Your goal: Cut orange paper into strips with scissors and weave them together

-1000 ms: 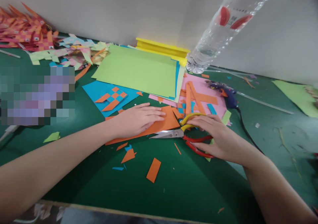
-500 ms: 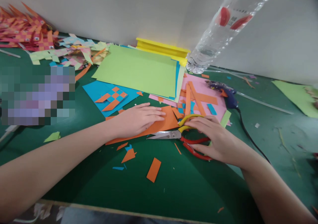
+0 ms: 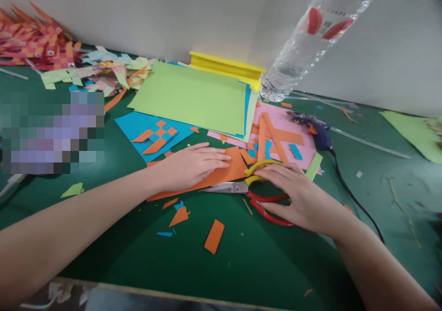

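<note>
My left hand (image 3: 193, 166) lies flat, fingers stretched out, pressing on an orange paper sheet (image 3: 236, 166) on the green table (image 3: 241, 265). My right hand (image 3: 304, 196) rests over the yellow and red handles of a pair of scissors (image 3: 224, 187), fingers curled on the yellow loop and thumb by the red one. The closed blades point left along the orange sheet's lower edge. Orange strips (image 3: 267, 138) lie on a pink sheet (image 3: 293, 120) just behind my right hand.
A light green sheet (image 3: 193, 97) tops a paper stack with a yellow box (image 3: 224, 66) behind. A blue sheet holds an orange-blue woven piece (image 3: 157, 136). A clear bottle (image 3: 304, 44), a glue gun (image 3: 319, 134) with black cord, a woven-paper pile (image 3: 34, 44) and orange scraps (image 3: 214, 236) lie around.
My right hand has slid the scissors a little to the left along the orange sheet's edge. The left hand has stayed flat in place.
</note>
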### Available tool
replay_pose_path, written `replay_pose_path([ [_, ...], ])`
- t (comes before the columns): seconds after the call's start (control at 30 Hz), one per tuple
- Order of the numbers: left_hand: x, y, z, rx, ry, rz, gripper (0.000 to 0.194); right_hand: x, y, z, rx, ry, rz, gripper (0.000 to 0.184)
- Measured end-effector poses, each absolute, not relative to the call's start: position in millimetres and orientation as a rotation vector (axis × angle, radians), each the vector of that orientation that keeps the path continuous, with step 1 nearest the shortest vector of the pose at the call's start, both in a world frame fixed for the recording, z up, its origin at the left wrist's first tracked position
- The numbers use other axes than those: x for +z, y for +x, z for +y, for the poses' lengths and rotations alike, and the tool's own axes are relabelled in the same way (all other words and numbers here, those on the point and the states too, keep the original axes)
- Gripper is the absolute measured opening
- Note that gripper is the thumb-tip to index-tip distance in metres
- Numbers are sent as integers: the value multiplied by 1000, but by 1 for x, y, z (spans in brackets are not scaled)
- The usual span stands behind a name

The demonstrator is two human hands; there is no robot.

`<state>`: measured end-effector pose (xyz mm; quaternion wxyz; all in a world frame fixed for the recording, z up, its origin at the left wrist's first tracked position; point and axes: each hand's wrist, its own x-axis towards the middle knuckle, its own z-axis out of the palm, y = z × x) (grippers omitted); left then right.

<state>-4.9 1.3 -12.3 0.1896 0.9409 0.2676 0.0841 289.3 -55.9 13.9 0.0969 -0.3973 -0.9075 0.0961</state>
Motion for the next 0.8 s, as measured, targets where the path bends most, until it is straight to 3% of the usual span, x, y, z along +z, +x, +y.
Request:
replay_pose_path([
  [0.8,-14,-4,2,213,2674,748,45,13,278,-61,197,-1167,-2719,39],
])
